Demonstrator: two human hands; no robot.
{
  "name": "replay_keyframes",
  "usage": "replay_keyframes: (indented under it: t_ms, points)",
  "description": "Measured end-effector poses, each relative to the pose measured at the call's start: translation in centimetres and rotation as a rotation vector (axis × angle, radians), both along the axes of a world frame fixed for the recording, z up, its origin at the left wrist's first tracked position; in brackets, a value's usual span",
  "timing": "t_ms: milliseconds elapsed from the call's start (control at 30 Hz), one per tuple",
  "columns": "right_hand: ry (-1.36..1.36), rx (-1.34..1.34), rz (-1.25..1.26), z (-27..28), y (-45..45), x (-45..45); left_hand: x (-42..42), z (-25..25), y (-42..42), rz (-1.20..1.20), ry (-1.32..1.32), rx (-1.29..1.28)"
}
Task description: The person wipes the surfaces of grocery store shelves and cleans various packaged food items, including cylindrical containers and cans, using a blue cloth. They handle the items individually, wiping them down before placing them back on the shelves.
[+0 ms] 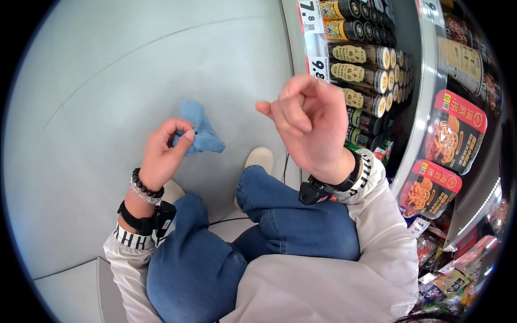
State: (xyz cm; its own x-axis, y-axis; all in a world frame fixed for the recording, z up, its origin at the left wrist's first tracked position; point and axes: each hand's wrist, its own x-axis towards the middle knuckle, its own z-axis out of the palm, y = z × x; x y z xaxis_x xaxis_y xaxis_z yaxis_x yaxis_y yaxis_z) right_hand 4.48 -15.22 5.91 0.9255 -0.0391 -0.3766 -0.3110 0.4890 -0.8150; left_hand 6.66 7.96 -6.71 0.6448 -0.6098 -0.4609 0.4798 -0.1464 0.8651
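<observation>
A light blue cloth [207, 135] is pinched between the thumb and fingers of my left hand [163, 157]; it hangs in loose folds above the grey floor. My right hand [313, 125] is raised beside the lower shelf, palm towards me. Its fingers are loosely bent and partly apart, and I see nothing in them. Just behind this hand lie rows of jars with dark contents and cream labels [352, 74], partly covered by it. Dark straps with small devices circle both wrists.
Price tags [310, 18] line the shelf edge at right. Black-lidded jars [343, 30] sit farther along. Red-and-black food packs [456, 131] stand on the shelf above, with bagged snacks [450, 282] at lower right. My bent knees [198, 258] are close below the hands.
</observation>
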Motion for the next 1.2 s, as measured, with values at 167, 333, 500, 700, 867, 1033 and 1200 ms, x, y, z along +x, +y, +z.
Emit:
replay_keyframes:
  t_ms: [167, 333, 500, 700, 867, 1033, 1200]
  points:
    - [0.168, 0.156, -0.095, -1.4, 0.2, 0.6, 0.1, 0.0, -0.4, 0.017, -0.017, -0.024]
    - [0.308, 0.285, -0.110, -2.9, 0.6, 0.9, 0.8, 0.8, -0.2, -0.064, 0.027, 0.000]
    - [0.334, 0.279, -0.032, -4.4, 1.9, 0.5, 1.0, 2.4, -1.8, -0.033, 0.148, -0.196]
    - [0.362, 0.251, 0.011, -4.3, 2.3, 0.8, 1.4, 2.8, -2.5, -0.024, 0.161, -0.246]
    - [0.406, 0.178, -0.026, -4.2, 3.0, 0.6, 0.7, 2.6, -1.8, 0.038, 0.108, -0.344]
    - [0.397, -0.086, 0.071, -5.6, 3.6, -0.9, 0.2, 0.9, -0.8, 0.054, 0.167, -0.281]
    - [0.390, -0.119, 0.316, -6.2, 5.7, -3.2, 0.4, 1.6, -0.4, 0.054, 0.076, -0.124]
